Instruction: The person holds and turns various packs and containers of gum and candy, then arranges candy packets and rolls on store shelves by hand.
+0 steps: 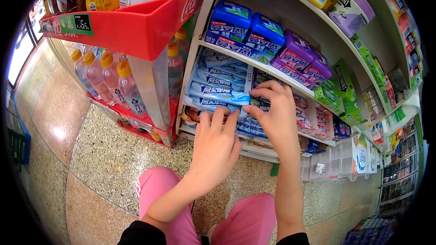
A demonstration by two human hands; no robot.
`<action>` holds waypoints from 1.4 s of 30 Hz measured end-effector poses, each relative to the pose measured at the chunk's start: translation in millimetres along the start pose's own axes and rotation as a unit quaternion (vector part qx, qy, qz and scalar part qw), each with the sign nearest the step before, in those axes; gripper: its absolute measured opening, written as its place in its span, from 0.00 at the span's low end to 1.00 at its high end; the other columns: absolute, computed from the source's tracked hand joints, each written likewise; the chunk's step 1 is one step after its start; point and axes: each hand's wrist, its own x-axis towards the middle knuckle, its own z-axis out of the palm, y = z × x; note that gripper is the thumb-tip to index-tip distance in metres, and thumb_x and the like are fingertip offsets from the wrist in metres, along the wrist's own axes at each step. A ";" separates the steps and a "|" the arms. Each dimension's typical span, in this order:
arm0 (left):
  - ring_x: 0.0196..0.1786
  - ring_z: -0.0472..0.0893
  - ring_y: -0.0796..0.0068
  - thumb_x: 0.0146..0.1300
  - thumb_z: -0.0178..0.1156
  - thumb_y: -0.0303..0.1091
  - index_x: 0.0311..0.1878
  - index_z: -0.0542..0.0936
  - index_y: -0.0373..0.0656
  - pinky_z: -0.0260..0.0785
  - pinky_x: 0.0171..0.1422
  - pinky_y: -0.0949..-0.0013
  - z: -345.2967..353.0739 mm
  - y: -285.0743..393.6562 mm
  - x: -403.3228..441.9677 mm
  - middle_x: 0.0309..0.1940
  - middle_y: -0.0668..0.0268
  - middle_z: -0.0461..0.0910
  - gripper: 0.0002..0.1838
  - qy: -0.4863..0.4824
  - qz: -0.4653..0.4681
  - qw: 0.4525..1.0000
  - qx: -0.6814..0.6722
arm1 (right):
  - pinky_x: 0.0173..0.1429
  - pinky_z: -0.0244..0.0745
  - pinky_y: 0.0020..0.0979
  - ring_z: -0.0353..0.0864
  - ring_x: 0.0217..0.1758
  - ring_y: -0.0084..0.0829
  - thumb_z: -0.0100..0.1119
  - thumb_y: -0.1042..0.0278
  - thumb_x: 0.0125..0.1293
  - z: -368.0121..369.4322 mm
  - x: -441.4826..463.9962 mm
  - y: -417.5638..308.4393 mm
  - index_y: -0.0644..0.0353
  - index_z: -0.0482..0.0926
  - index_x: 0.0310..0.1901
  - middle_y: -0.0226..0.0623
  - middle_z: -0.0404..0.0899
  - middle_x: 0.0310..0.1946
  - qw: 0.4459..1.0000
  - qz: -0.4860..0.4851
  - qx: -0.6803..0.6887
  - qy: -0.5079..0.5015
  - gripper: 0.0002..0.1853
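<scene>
Blue-and-white candy packs [217, 91] lie stacked in a box on the lower shelf. My right hand [276, 115] has its thumb and forefinger curled around the right end of one light-blue pack. To its left, my left hand [213, 143] reaches over the front packs with its fingers apart, the fingertips touching the box's front edge. The undersides of the fingertips are hidden. Dark-blue packs [250, 129] show in front of and below the two hands.
Blue tubs [231, 13] and purple tubs [297, 50] stand on the shelf above. At left are a red Coca-Cola rack [131, 29] and yellow-capped bottles [109, 72]. A white-framed basket [336, 159] is at right. My pink-clad knees [159, 186] are below, over the speckled floor [109, 163].
</scene>
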 end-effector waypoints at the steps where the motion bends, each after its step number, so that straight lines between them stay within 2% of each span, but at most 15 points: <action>1: 0.53 0.68 0.52 0.54 0.63 0.25 0.61 0.74 0.36 0.65 0.59 0.54 1.8 -0.6 1.1 0.53 0.55 0.70 0.27 0.003 0.000 1.000 -0.004 | 0.60 0.71 0.40 0.75 0.54 0.42 0.79 0.69 0.44 0.0 0.3 -0.4 0.63 0.87 0.41 0.37 0.81 0.46 1.000 -0.001 -0.006 -0.001 0.20; 8: 0.53 0.68 0.51 0.50 0.67 0.29 0.57 0.77 0.37 0.64 0.58 0.54 12.2 0.5 6.3 0.50 0.55 0.70 0.28 0.039 -0.004 0.999 -0.029 | 0.59 0.70 0.41 0.74 0.53 0.43 0.79 0.67 0.42 5.9 5.1 4.1 0.63 0.87 0.39 0.37 0.79 0.43 1.000 -0.024 0.001 -0.002 0.20; 11: 0.51 0.68 0.53 0.51 0.68 0.31 0.57 0.77 0.35 0.62 0.53 0.55 15.6 -2.4 7.6 0.50 0.55 0.69 0.27 0.047 0.003 0.998 -0.030 | 0.58 0.70 0.41 0.74 0.52 0.43 0.80 0.68 0.41 6.9 7.3 7.4 0.61 0.88 0.38 0.37 0.79 0.42 1.000 -0.024 0.003 -0.007 0.19; 15: 0.51 0.68 0.54 0.51 0.69 0.31 0.53 0.78 0.36 0.62 0.53 0.55 19.0 -4.3 9.1 0.49 0.57 0.70 0.24 0.061 -0.009 0.997 -0.040 | 0.57 0.71 0.41 0.74 0.52 0.44 0.80 0.67 0.40 9.4 8.0 8.6 0.60 0.89 0.37 0.39 0.79 0.41 1.000 -0.019 0.003 -0.009 0.19; 21: 0.51 0.68 0.55 0.51 0.69 0.31 0.51 0.80 0.39 0.61 0.52 0.55 19.4 -0.4 9.4 0.48 0.59 0.71 0.21 0.079 -0.018 0.997 0.001 | 0.57 0.71 0.41 0.75 0.51 0.44 0.79 0.66 0.43 5.7 8.1 -4.8 0.60 0.89 0.37 0.39 0.79 0.40 0.999 -0.011 -0.047 0.001 0.17; 24: 0.50 0.69 0.55 0.52 0.69 0.31 0.50 0.80 0.39 0.61 0.52 0.55 16.8 -2.3 9.4 0.48 0.60 0.72 0.21 0.093 -0.022 0.995 0.013 | 0.53 0.72 0.42 0.75 0.49 0.43 0.76 0.70 0.47 5.2 3.5 -6.9 0.61 0.89 0.35 0.40 0.78 0.41 0.998 -0.033 -0.034 0.028 0.11; 28: 0.50 0.69 0.56 0.52 0.69 0.30 0.49 0.81 0.39 0.60 0.51 0.55 12.0 -7.1 9.9 0.47 0.61 0.73 0.19 0.089 -0.025 0.996 0.013 | 0.50 0.73 0.41 0.74 0.47 0.41 0.74 0.74 0.48 5.3 0.3 -8.8 0.63 0.88 0.34 0.37 0.78 0.38 0.998 0.009 -0.042 0.039 0.10; 34: 0.50 0.69 0.57 0.51 0.70 0.30 0.47 0.83 0.39 0.60 0.51 0.56 15.4 -8.0 9.0 0.45 0.62 0.73 0.18 0.079 -0.015 0.997 -0.003 | 0.47 0.73 0.39 0.74 0.44 0.40 0.75 0.74 0.46 13.9 -0.6 -11.4 0.61 0.89 0.32 0.35 0.77 0.35 0.997 0.005 -0.058 0.040 0.09; 42: 0.50 0.69 0.57 0.50 0.70 0.29 0.48 0.83 0.38 0.61 0.52 0.56 17.3 -8.2 9.4 0.45 0.62 0.73 0.19 0.082 -0.018 0.996 -0.010 | 0.46 0.73 0.41 0.73 0.43 0.41 0.71 0.74 0.48 17.7 0.3 -17.7 0.60 0.88 0.29 0.36 0.76 0.32 0.995 -0.018 -0.099 0.017 0.05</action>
